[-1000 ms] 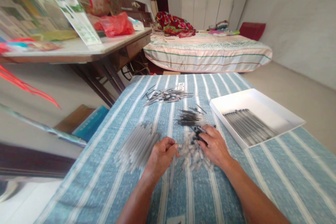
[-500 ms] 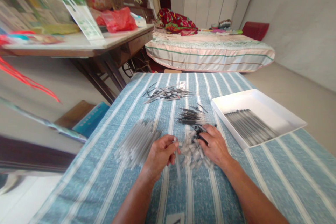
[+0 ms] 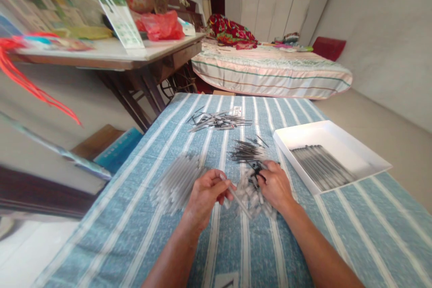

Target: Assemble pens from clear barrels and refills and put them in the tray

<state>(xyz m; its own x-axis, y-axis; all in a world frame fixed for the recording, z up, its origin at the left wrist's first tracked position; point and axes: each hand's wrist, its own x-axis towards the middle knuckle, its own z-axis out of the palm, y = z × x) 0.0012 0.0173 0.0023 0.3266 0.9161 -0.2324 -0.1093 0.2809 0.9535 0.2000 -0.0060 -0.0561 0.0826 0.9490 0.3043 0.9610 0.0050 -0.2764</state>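
Observation:
My left hand (image 3: 212, 191) is closed around a translucent pen barrel (image 3: 241, 201), which slants down to the right from my fingers. To its left lies a heap of similar pen barrels (image 3: 177, 180). My right hand (image 3: 275, 184) has its fingers bent down at a cluster of small black pen parts (image 3: 257, 168); whether a piece is pinched in the fingertips is hard to see. Under and beside it spreads a pile of clear pen caps (image 3: 251, 193). Just beyond are dark thin pen refills (image 3: 246, 150).
At the right, a white box (image 3: 303, 175) holds a row of assembled pens (image 3: 320, 166). Farther back lies a loose pile of mixed pen pieces (image 3: 219, 120). A striped cloth (image 3: 135, 234) covers the table. A side desk (image 3: 162, 51) with bags stands at the left, a bed (image 3: 270, 67) behind.
The pen barrel in my left hand has swung from hanging nearly straight down to slanting right. My right hand stays at the black parts. The whole view has shifted slightly.

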